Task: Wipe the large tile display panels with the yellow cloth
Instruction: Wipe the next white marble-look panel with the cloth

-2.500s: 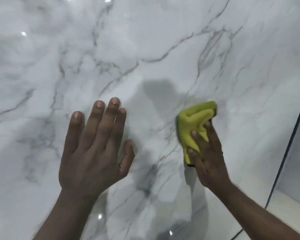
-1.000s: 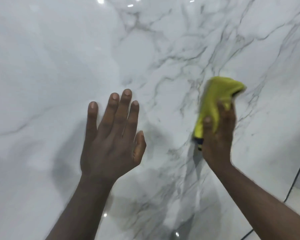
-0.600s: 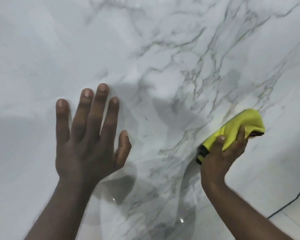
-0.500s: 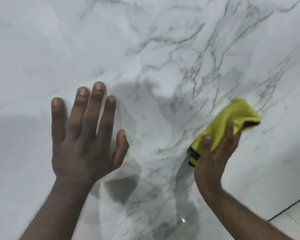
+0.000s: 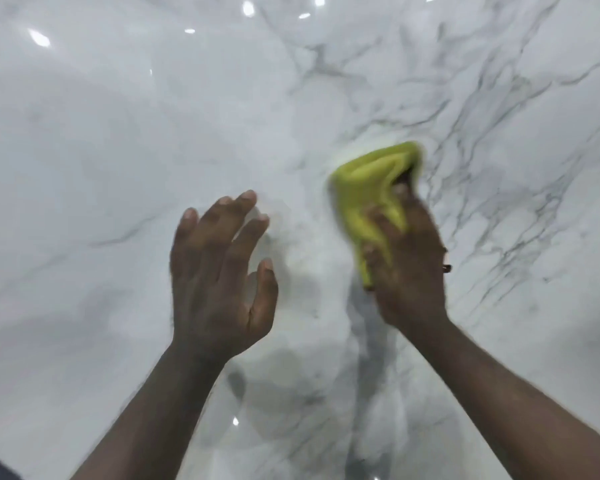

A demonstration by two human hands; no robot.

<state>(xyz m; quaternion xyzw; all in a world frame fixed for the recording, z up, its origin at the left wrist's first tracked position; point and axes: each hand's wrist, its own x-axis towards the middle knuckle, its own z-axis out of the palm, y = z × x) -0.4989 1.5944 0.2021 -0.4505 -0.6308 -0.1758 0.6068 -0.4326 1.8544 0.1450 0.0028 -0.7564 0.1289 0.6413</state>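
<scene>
Head cam: right hand (image 5: 407, 261) has the yellow cloth (image 5: 371, 192) bunched under curled fingers, pressed on the marble panel (image 5: 118, 140) about mid-frame, blurry so prob mid-swipe. Left hand (image 5: 219, 282) sits just beside it, fingers loosely spread and holding nothing, looks like it's bracing near the glossy tile, can't tell if it's touching

The yellow cloth (image 5: 371, 188) is blurred, its lower part hidden under the right hand (image 5: 407, 271). Both forearms are cut off at the bottom edge, the left hand (image 5: 219, 282) also blurred
</scene>
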